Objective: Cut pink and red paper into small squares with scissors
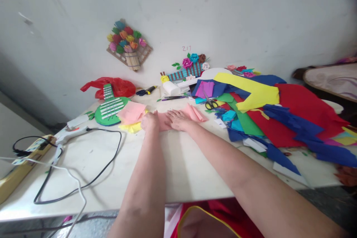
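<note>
Bare forearms (150, 178) reach pink paper (163, 122), left hand (150, 120) curled over its left part, grip unclear, right hand (178, 119) spread flat atop it.

On my feed: flat pink paper sheet (162, 122), white-striped green guitar-shaped cutout (111, 111), crumpled red plastic bag (121, 87), broad yellow paper piece (258, 95), off-white desk (192, 171).

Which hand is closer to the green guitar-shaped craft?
The left hand: it is to the right of the green guitar-shaped craft, with a pink sheet between them. The right hand is farther right, resting on pink paper.
</note>
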Motion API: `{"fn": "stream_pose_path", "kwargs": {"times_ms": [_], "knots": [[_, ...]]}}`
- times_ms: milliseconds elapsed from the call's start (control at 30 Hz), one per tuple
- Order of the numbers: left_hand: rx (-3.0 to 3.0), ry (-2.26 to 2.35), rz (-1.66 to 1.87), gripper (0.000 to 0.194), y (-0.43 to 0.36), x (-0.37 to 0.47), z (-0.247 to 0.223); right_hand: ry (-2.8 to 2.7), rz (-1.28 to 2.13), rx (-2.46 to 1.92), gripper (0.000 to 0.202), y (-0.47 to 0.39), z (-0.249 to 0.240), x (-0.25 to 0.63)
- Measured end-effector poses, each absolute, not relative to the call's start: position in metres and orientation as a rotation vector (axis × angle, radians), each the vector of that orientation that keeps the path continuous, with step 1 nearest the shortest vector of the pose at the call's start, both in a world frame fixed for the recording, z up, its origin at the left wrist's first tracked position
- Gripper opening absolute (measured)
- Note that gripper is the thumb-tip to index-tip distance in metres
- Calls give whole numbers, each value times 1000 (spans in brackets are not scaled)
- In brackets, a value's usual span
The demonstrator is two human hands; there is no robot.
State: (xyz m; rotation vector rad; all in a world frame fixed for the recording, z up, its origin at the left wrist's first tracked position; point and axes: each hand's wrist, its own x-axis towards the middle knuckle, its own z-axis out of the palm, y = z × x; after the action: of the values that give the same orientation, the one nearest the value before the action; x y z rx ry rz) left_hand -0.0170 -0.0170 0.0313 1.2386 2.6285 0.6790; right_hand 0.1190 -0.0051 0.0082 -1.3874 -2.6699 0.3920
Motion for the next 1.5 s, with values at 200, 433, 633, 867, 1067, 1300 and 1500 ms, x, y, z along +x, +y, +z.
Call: {"fn": "stream_pose_path", "kwargs": {"times_ms": [200, 433, 633, 867, 1067, 1300, 1500], "knots": [[1327, 2586, 586, 78, -18, -17, 37, -2680, 390, -1394, 66, -5, 9, 119], [1487, 2494, 423, 65, -17, -16, 40, -2674, 348, -1362, 67, -8, 9, 120], [1551, 2481, 471, 60, -19, -3, 40, -2628, 358, -1368, 61, -6, 7, 119], [1627, 2491, 492, 44, -20, 10, 39, -2651, 373, -1345, 58, -3, 8, 117], [1630, 2484, 568, 35, -18, 6, 41, -2657, 359, -1398, 62, -2, 7, 116], [1550, 2447, 653, 39, -11, 2, 33, -2662, 366, -1425, 62, -4, 11, 116], [1543, 2402, 609, 41, -3, 6, 25, -2629, 406, -1387, 63, 0, 5, 116]]}}
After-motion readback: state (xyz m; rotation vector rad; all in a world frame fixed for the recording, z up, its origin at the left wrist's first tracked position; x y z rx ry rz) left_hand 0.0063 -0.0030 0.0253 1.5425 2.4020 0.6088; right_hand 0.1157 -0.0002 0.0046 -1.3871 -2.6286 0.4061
